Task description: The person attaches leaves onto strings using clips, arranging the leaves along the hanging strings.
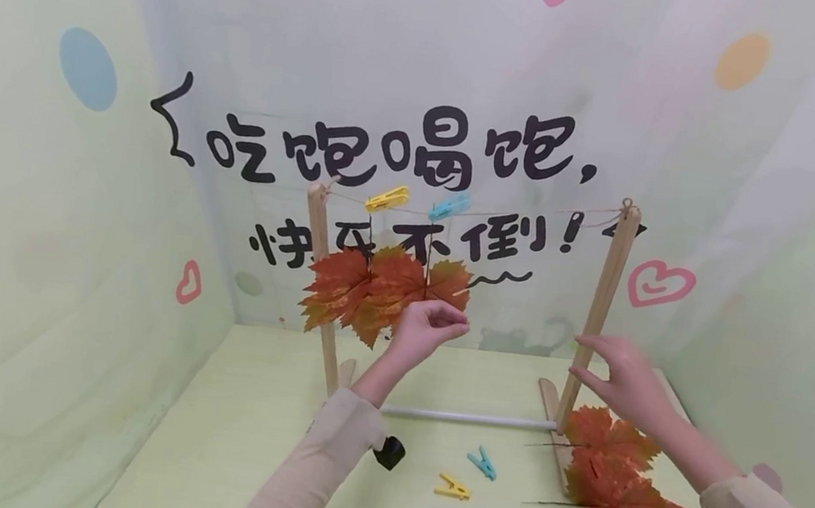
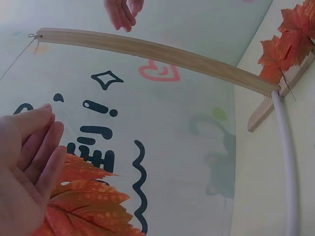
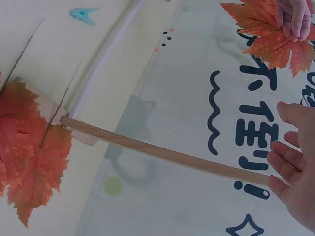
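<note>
Left post: the wooden upright [image 1: 320, 294] of the small drying rack stands at about 9 o'clock from the left hand, partly behind the hanging leaves.
String: a thin twine [image 1: 503, 211] runs between the tops of both posts; a yellow clothespin [image 1: 387, 198] and a blue clothespin [image 1: 451, 206] are clipped on it side by side.
Hanging leaves: a cluster of red-orange maple leaves [image 1: 373, 288] hangs below the two pins, its stems running up to them.
Left hand: the left hand [image 1: 429, 328] is raised at the cluster's lower right edge, at 5 o'clock from the leaves; fingers curl towards the thumb at the edge of the rightmost leaf. It seems to pinch that leaf, though the left wrist view shows the fingers [image 2: 39, 142] fairly straight beside the leaf, so the grip is uncertain.
Crossbar: a white rod [image 1: 468, 418] joins the rack's feet low on the pale green table [image 1: 243, 436].
Loose pins: a yellow clothespin on the table [image 1: 452, 487] and a blue clothespin on the table [image 1: 482, 462] lie at 6 o'clock from the rod.
Right post: the wooden right upright [image 1: 601, 309] rises to the knotted twine.
Right hand: the right hand [image 1: 623, 379] is at this post; fingers spread and straight, fingertips against the wood.
Leaf pile: more maple leaves [image 1: 614, 495] lie on the table at 6 o'clock from the right hand, over the rack's right foot.
</note>
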Demonstrator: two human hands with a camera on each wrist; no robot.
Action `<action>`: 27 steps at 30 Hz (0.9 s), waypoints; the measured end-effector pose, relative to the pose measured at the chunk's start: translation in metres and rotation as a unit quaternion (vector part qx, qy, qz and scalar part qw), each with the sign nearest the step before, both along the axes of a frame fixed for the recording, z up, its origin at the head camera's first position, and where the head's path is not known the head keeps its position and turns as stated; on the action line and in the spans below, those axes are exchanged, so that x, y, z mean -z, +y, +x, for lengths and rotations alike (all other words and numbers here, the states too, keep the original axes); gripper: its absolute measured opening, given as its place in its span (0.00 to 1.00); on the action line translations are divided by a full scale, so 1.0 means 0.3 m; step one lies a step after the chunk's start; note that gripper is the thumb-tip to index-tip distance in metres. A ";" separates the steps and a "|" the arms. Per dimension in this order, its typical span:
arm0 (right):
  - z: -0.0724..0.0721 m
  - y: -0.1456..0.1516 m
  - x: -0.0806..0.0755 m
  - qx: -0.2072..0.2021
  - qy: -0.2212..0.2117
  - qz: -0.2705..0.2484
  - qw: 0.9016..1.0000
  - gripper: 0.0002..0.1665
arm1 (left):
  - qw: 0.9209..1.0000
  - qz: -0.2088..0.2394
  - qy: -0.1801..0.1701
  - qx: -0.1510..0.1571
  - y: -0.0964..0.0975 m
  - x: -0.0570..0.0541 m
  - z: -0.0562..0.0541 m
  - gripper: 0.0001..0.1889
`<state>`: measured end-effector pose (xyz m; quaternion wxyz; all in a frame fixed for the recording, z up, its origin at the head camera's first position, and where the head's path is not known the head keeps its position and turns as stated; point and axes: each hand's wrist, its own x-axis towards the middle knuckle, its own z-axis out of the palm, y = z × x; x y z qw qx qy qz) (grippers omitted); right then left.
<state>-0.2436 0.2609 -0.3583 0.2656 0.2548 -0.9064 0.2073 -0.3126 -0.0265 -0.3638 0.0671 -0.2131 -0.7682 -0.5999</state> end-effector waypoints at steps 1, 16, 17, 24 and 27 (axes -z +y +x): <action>0.003 0.007 0.017 0.002 -0.004 -0.003 1.000 0.25 | 1.000 0.000 -0.003 0.003 0.008 0.007 -0.004 0.09; 0.054 0.103 0.219 0.039 -0.117 -0.025 0.992 0.23 | 0.995 -0.089 -0.015 0.045 0.176 0.223 -0.028 0.07; 0.055 0.109 0.233 0.040 -0.124 -0.028 0.991 0.23 | 0.994 -0.100 -0.013 0.045 0.189 0.242 -0.027 0.07; 0.059 0.136 0.308 0.037 -0.140 -0.034 0.989 0.22 | 0.987 -0.151 -0.012 0.050 0.270 0.355 0.005 0.05; 0.063 0.136 0.322 0.035 -0.140 -0.039 0.989 0.23 | 0.987 -0.153 -0.019 0.045 0.301 0.400 0.023 0.05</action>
